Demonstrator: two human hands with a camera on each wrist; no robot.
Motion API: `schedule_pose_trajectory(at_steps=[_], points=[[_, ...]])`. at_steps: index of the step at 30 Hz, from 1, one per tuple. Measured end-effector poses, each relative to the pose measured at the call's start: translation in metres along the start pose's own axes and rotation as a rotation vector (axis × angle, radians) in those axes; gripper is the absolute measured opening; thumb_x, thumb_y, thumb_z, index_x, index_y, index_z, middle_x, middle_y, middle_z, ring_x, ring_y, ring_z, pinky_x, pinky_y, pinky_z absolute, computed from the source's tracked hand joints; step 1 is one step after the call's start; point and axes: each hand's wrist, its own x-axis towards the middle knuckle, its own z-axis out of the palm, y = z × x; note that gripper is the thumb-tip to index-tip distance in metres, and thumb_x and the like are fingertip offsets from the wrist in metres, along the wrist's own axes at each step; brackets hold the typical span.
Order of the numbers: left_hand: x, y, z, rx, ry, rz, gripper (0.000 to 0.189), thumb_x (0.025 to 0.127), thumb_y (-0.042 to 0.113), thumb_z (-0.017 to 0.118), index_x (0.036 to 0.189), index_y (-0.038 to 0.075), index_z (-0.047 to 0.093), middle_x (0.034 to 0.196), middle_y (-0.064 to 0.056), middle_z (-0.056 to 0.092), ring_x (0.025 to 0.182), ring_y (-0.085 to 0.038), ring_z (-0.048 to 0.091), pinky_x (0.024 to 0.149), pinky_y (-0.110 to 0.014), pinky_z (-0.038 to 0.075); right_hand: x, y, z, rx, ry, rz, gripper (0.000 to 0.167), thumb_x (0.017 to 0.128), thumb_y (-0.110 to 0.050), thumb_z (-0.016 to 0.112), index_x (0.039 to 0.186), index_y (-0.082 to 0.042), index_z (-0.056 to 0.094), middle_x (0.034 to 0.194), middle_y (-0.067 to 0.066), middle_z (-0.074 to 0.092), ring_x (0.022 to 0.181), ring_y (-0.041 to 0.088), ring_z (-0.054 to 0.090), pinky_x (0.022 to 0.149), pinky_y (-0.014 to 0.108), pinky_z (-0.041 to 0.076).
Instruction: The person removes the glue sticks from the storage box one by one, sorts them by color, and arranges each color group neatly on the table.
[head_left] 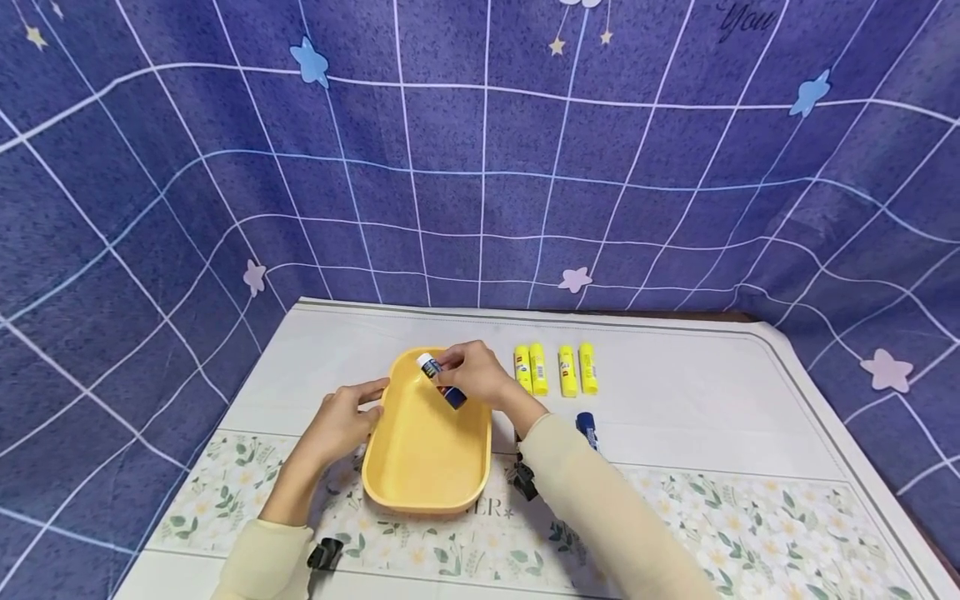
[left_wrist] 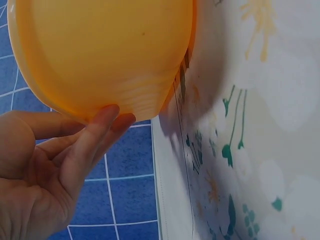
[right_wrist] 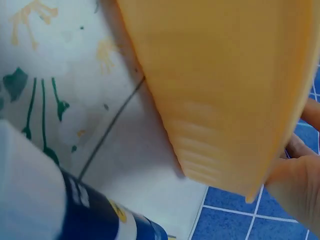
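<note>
My right hand [head_left: 480,375] pinches a dark blue glue stick [head_left: 453,398] with a white cap, tilted over the far part of a yellow tray [head_left: 427,507]. At the tray's left side, my left hand [head_left: 341,421] holds the rim. In the left wrist view, fingertips [left_wrist: 107,114] of the left hand press against the tray's outer wall, below the rim. Part of the right hand [right_wrist: 295,187] shows beside the tray's rim in the right wrist view, where the held glue stick is hidden.
Several yellow glue sticks [head_left: 567,372] stand to the right of the tray. Nearer, a dark blue tube [head_left: 587,427] is partly covered by the right sleeve. A blue tube with a white end [right_wrist: 95,205] looms close in the right wrist view. A patterned curtain [head_left: 480,200] hangs behind the table.
</note>
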Motion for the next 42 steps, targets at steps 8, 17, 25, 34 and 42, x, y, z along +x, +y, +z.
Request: schedule_pose_trajectory(at_steps=[8, 17, 25, 34, 42], points=[[-0.002, 0.000, -0.001, 0.002, -0.005, -0.001, 0.051, 0.101, 0.004, 0.057, 0.152, 0.002, 0.049, 0.143, -0.027, 0.060, 0.089, -0.024, 0.078, 0.064, -0.027, 0.061, -0.004, -0.002, -0.016, 0.157, 0.075, 0.013, 0.027, 0.090, -0.003, 0.076, 0.117, 0.001, 0.073, 0.108, 0.014, 0.073, 0.091, 0.014, 0.069, 0.080, 0.026, 0.059], [-0.003, -0.002, 0.001, -0.026, -0.015, 0.003, 0.052, 0.102, 0.003, 0.056, 0.153, 0.001, 0.048, 0.143, -0.029, 0.059, 0.092, -0.026, 0.078, 0.065, -0.027, 0.062, -0.021, -0.006, -0.027, 0.280, 0.125, 0.013, 0.030, 0.090, 0.001, 0.073, 0.119, 0.007, 0.071, 0.106, 0.015, 0.073, 0.084, 0.012, 0.071, 0.082, 0.028, 0.060], [-0.002, -0.002, 0.000, -0.032, -0.005, 0.012, 0.051, 0.101, 0.003, 0.057, 0.152, 0.001, 0.050, 0.142, -0.029, 0.060, 0.095, -0.029, 0.078, 0.067, -0.027, 0.062, -0.044, -0.007, -0.057, 0.336, 0.176, 0.015, 0.036, 0.092, 0.001, 0.069, 0.127, 0.009, 0.066, 0.103, 0.009, 0.068, 0.088, 0.012, 0.069, 0.092, 0.031, 0.059], [-0.002, -0.003, -0.002, -0.035, -0.023, 0.000, 0.052, 0.102, 0.005, 0.056, 0.153, 0.003, 0.049, 0.144, -0.028, 0.059, 0.094, -0.026, 0.078, 0.068, -0.027, 0.062, -0.074, 0.007, -0.095, 0.332, 0.231, 0.058, 0.040, 0.096, -0.005, 0.067, 0.134, 0.009, 0.060, 0.106, 0.003, 0.064, 0.095, 0.009, 0.067, 0.091, 0.021, 0.056], [-0.001, -0.003, -0.002, -0.022, -0.018, 0.009, 0.052, 0.102, 0.006, 0.056, 0.153, 0.004, 0.049, 0.144, -0.027, 0.060, 0.091, -0.024, 0.079, 0.066, -0.027, 0.062, -0.096, 0.018, -0.118, 0.319, 0.292, 0.101, 0.043, 0.096, -0.006, 0.067, 0.135, 0.009, 0.058, 0.105, 0.002, 0.064, 0.096, 0.008, 0.067, 0.091, 0.020, 0.055]])
